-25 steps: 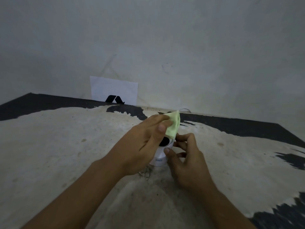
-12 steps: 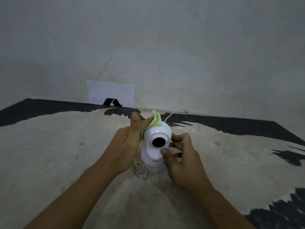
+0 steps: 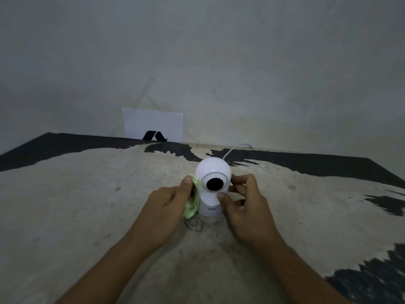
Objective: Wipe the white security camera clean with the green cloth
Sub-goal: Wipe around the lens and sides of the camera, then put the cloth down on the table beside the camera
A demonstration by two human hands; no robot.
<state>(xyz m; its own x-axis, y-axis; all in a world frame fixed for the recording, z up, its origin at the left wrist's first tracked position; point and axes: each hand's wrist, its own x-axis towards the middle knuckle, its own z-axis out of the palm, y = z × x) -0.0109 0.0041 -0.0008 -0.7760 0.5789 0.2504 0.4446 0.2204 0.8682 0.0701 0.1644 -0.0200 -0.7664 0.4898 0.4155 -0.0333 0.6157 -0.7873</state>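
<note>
The white security camera point(image 3: 212, 170) stands upright on the worn table point(image 3: 87, 205), its round head and dark lens facing me. My left hand point(image 3: 166, 209) presses the crumpled green cloth point(image 3: 192, 205) against the camera's left side, from the head down to the base. My right hand point(image 3: 243, 207) grips the camera's right side, thumb on the front below the lens and fingers wrapped behind.
A white cable point(image 3: 235, 149) runs from behind the camera toward the wall. A white paper with a black logo point(image 3: 153, 126) leans against the wall at the table's back edge. Black patches show along the table's far and right edges.
My left hand has slid the green cloth from over the top and front of the camera down to its left side. The lens is now uncovered. My right hand kept its hold.
</note>
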